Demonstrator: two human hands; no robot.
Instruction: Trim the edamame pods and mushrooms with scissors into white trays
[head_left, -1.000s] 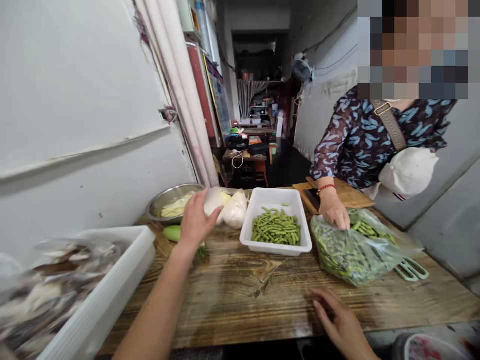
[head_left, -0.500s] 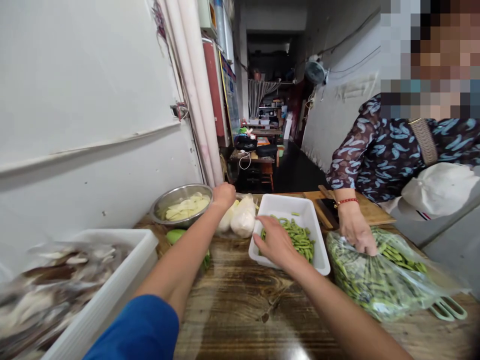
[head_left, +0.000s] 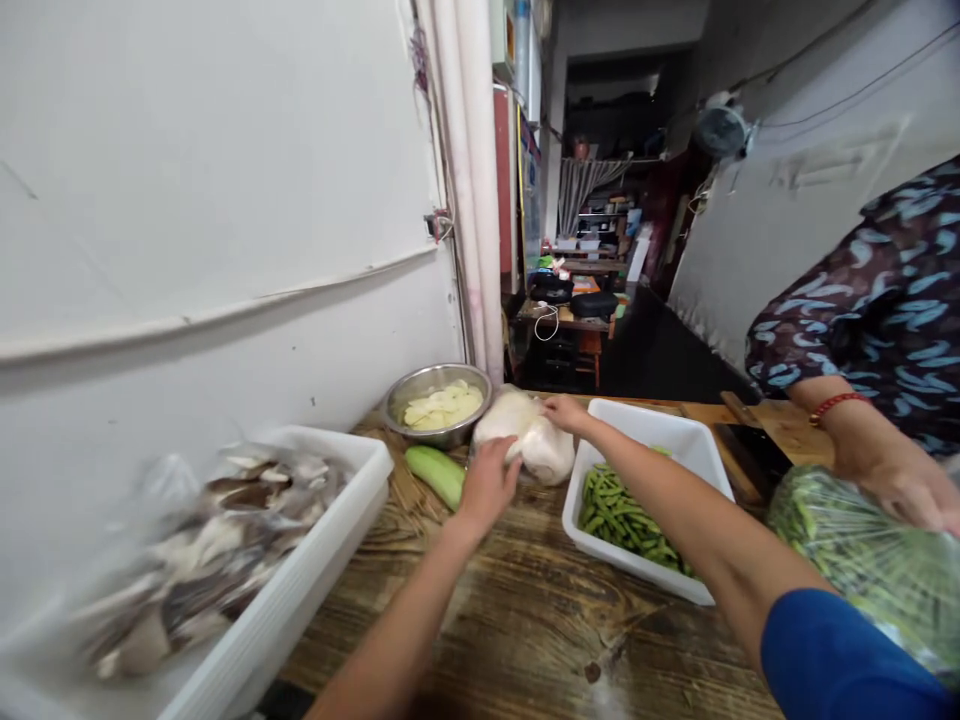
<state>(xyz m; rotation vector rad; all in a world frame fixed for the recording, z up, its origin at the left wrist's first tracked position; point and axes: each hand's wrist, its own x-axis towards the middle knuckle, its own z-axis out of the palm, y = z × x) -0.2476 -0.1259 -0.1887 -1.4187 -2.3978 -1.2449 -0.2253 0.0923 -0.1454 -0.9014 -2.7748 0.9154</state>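
A clear plastic bag of white vegetables [head_left: 525, 437] lies on the wooden table [head_left: 525, 620] between a steel bowl and a white tub. My left hand [head_left: 489, 486] rests against the bag's near side, fingers curled on it. My right hand [head_left: 564, 410] reaches over the tub's corner and grips the bag's far top edge. Both hands hold the bag.
The steel bowl [head_left: 437, 402] holds pale slices; a green gourd [head_left: 436, 473] lies before it. The white tub [head_left: 651, 500] holds cut green beans. A large white bin [head_left: 247, 590] with a bag of mushrooms stands at the left. Another person's hand [head_left: 896, 485] holds a bag of beans [head_left: 870, 560] at the right.
My right hand left the tub of beans and reached across to the bag's far edge. My left hand came back to the bag's near side. The view swung left.
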